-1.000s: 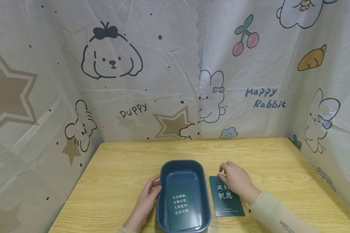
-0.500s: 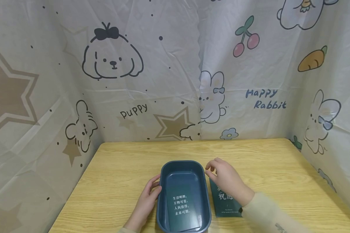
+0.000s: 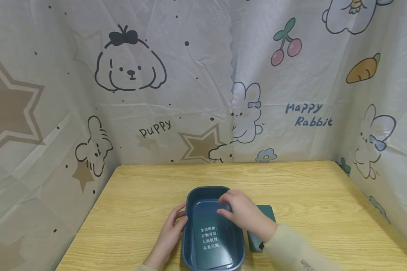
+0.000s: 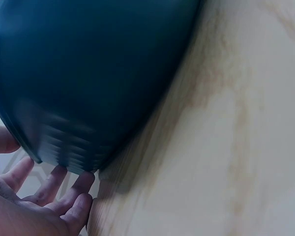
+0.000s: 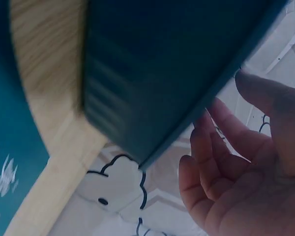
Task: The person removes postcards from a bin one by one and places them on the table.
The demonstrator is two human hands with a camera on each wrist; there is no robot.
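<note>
left hand (image 3: 169,229): fingers relaxed, touching side of blue tray (image 3: 211,194)
right hand (image 3: 245,212): fingers loosely bent, thumb apart, over tray's right rim
printed green card (image 3: 211,241): inside tray
second card (image 3: 266,211): on desk (image 3: 149,188)

In the head view, the right hand (image 3: 245,216) and right sleeve (image 3: 293,242) hide most of the card (image 3: 267,212) beside the tray (image 3: 187,244); the sleeve's print (image 3: 306,265) is too blurred to read, and the left sleeve (image 3: 146,268) is nearly all cut off by the bottom edge; both wrist views crop the tray at the top, and the right one blurs the card's white marks (image 5: 6,179)
</note>
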